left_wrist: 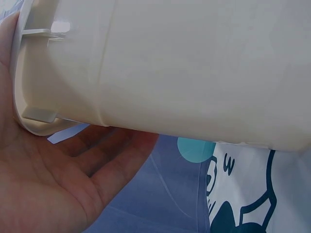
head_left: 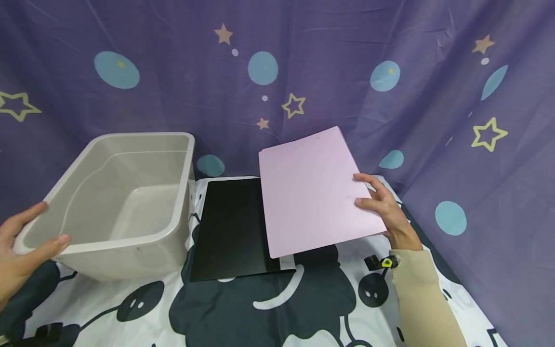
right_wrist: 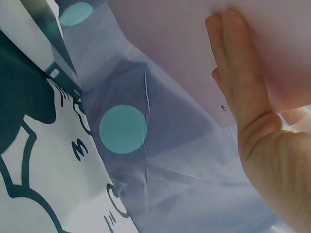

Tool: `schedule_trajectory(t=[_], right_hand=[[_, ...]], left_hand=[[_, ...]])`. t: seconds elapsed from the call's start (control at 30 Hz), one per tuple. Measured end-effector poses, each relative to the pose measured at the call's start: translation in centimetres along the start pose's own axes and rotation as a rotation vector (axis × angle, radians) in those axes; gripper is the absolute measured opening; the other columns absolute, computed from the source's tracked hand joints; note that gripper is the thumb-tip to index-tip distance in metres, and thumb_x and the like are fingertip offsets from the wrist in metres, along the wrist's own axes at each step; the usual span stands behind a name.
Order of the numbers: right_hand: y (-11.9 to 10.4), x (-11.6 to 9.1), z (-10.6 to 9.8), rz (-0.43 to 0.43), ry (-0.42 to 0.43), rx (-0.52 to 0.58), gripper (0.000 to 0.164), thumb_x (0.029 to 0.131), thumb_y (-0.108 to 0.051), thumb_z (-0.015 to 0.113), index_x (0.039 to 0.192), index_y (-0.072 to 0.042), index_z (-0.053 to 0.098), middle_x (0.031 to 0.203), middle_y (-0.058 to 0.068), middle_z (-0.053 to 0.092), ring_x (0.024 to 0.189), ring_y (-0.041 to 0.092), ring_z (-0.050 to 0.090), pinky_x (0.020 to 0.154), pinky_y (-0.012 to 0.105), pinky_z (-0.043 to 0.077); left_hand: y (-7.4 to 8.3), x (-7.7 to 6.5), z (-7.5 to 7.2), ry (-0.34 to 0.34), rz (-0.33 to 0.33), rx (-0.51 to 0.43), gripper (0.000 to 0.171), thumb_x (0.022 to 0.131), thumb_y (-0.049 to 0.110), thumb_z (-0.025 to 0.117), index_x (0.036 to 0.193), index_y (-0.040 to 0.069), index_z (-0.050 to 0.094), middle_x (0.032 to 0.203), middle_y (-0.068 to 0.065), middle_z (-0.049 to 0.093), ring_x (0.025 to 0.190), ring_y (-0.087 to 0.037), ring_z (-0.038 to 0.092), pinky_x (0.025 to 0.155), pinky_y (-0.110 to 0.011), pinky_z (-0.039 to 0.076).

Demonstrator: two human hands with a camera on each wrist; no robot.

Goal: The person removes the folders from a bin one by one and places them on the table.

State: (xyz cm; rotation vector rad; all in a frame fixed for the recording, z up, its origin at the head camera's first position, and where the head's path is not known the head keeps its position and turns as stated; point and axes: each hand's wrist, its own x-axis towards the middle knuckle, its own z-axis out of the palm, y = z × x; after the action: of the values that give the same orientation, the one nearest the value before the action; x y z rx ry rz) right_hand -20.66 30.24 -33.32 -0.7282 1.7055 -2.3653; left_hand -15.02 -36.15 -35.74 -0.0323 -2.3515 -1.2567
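My left hand [head_left: 23, 253] holds the near left corner of a light grey plastic bin [head_left: 125, 248], thumb over the rim and fingers along the outer side. In the left wrist view, the fingers [left_wrist: 124, 155] show against the bin's outer wall [left_wrist: 194, 68]. My right hand [head_left: 388, 209] grips a pink folder [head_left: 316, 197] by its right edge, with the thumb on the front face. Tilted, the pink folder overlaps a black folder [head_left: 234, 231] that lies on the cloth. Right wrist view: fingers [right_wrist: 238, 63] lie along the pink folder's back [right_wrist: 175, 53].
A white cloth with dark cartoon figures [head_left: 260, 308] covers the surface. Behind it hangs a purple curtain [head_left: 329, 58] with stars and blue dots, which also runs along the right side. The bin stands left of the black folder, its inside bare.
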Motion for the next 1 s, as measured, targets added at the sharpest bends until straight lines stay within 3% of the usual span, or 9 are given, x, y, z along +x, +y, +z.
schedule_trajectory(t=[0.3, 0.63, 1.0], right_hand=[[-0.3, -0.4, -1.2, -0.014, 0.007, -0.046, 0.055, 0.093, 0.015, 0.04, 0.143, -0.007, 0.034, 0.119, 0.014, 0.05, 0.085, 0.027, 0.068, 0.06, 0.04, 0.056], [-0.2, -0.5, -1.9, -0.015, -0.013, 0.005, 0.056, 0.093, 0.018, 0.034, 0.143, -0.006, 0.034, 0.119, 0.016, 0.05, 0.085, 0.03, 0.069, 0.06, 0.042, 0.055], [0.3, -0.6, -3.3, 0.021, -0.01, 0.001, 0.054, 0.094, 0.015, 0.038, 0.143, -0.005, 0.032, 0.117, 0.015, 0.054, 0.083, 0.03, 0.069, 0.058, 0.042, 0.055]], left_hand=[[0.4, -0.3, 0.2, 0.009, 0.015, -0.004, 0.08, 0.084, -0.001, 0.065, 0.151, 0.022, 0.027, 0.133, 0.014, 0.035, 0.109, 0.008, 0.037, 0.076, 0.0, 0.028], [0.7, -0.5, 0.3, 0.013, -0.013, 0.018, 0.08, 0.085, 0.002, 0.065, 0.152, 0.024, 0.027, 0.135, 0.014, 0.033, 0.107, 0.009, 0.035, 0.074, 0.001, 0.027], [1.8, -1.0, 0.5, 0.026, -0.037, 0.07, 0.078, 0.086, 0.005, 0.064, 0.152, 0.023, 0.026, 0.14, 0.01, 0.033, 0.107, 0.014, 0.033, 0.08, 0.003, 0.025]])
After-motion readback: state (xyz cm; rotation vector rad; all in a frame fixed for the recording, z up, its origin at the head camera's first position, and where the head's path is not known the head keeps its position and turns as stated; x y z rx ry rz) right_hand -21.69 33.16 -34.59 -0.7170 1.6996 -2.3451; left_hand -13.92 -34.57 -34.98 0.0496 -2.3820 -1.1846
